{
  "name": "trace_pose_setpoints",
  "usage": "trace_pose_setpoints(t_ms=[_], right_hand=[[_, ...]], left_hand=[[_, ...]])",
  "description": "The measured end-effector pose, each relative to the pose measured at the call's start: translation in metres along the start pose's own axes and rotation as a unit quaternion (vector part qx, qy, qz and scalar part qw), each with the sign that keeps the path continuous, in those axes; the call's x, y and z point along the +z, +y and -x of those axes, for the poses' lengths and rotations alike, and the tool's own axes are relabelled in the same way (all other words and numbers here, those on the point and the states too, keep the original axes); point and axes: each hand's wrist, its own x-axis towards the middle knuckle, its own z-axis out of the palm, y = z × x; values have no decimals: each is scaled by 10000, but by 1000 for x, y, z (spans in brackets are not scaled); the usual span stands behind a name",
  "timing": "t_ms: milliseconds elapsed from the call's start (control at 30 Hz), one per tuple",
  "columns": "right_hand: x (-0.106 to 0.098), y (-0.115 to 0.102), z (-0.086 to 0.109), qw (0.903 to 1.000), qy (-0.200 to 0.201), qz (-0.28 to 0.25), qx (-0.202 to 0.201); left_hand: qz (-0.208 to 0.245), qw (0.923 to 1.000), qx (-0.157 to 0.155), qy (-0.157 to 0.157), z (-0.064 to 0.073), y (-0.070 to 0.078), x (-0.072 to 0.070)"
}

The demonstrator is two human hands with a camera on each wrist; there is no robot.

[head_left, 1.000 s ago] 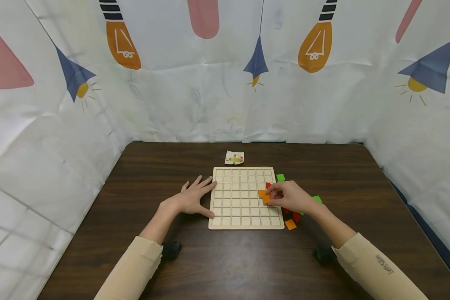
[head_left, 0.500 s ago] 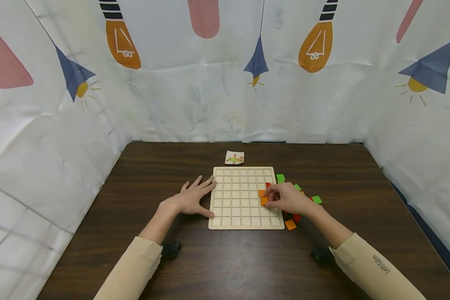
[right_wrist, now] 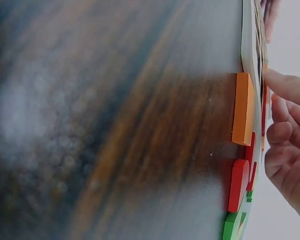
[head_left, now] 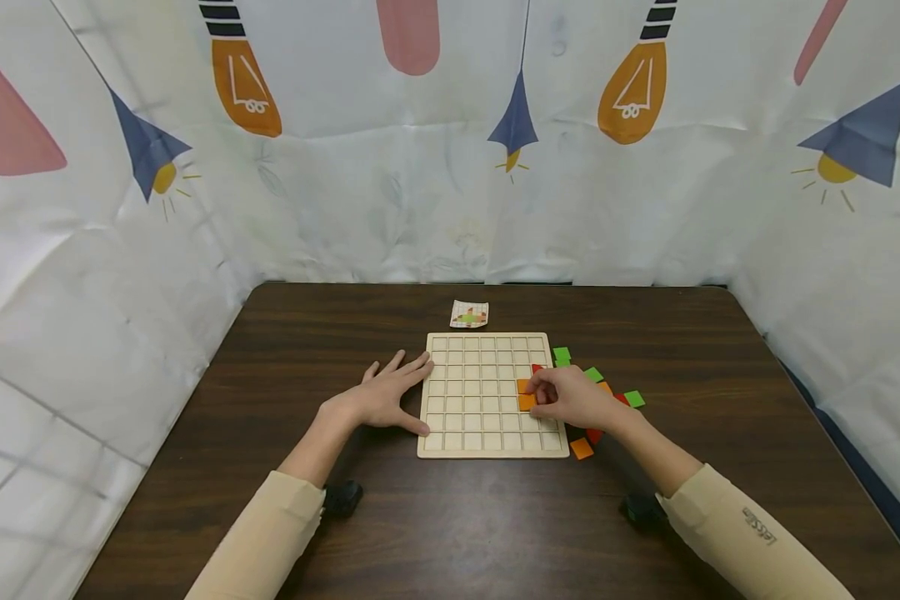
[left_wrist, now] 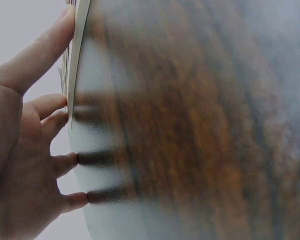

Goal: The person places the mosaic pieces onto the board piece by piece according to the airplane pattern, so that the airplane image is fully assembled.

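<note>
A pale wooden grid board [head_left: 470,405] lies on the table in the head view. My left hand [head_left: 381,400] rests at its left edge, fingers spread and straight, with the thumb and a fingertip on the rim. Over the board's right side, my right hand [head_left: 570,395] has thumb and index finger at an orange square tile [head_left: 527,402], which lies in a cell. Directly above it sits another orange tile [head_left: 522,386], and a red tile [head_left: 537,368] shows beyond the fingers. The right hand's remaining fingers are curled, as the right wrist view shows.
Loose green tiles [head_left: 633,399], red tiles [head_left: 594,436] and an orange tile [head_left: 581,449] lie right of the board, some partly covered by the right hand. A small pattern card [head_left: 468,315] lies behind the board on the dark wooden table [head_left: 450,525].
The right hand has shifted slightly left, and the orange tile it held tilted now lies straight in a cell below the other orange one. The left hand stays in place.
</note>
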Motion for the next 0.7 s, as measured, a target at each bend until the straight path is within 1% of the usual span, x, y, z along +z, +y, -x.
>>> trace_pose_setpoints(t_ms=[167,500,700], right_hand=[[-2,3,2,9999,98,-53,-94],[-16,12,13,9991,199,-254,264],[-23,22,20,9986,249,-314,348]], left_hand=[[-6,10000,-23,-23,1,1,-1],[-19,10000,-10,-4,2,1,0],[-18,10000,-14,0,1,2,0]])
